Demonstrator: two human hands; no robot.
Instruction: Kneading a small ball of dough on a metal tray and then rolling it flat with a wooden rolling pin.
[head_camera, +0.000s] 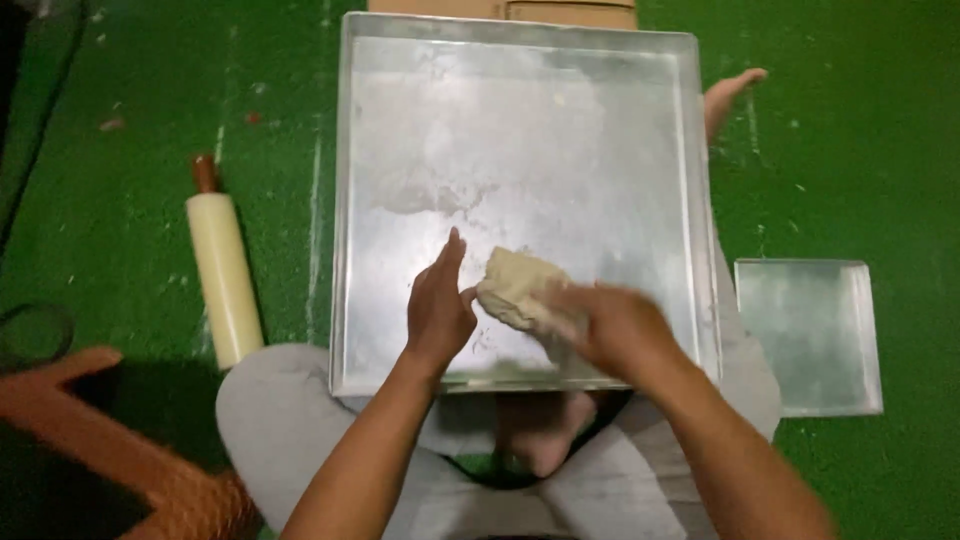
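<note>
Green floor underneath, big metal tray (400, 130) across the knees. Dough lump (512, 285) sits near its front edge; left hand (437, 310) pressed flat against it, right hand (615, 325) blurred, seemingly clamped over it. Push hard and the tray could tip off the lap.

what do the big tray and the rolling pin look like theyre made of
Big tray: thin sheet metal, probably aluminium; dull silver sheen, folded rim, smeared with pale residue. Rolling pin: smooth cream barrel, likely plastic or painted wood, hard to tell; its handle is reddish brown, possibly wood.
</note>
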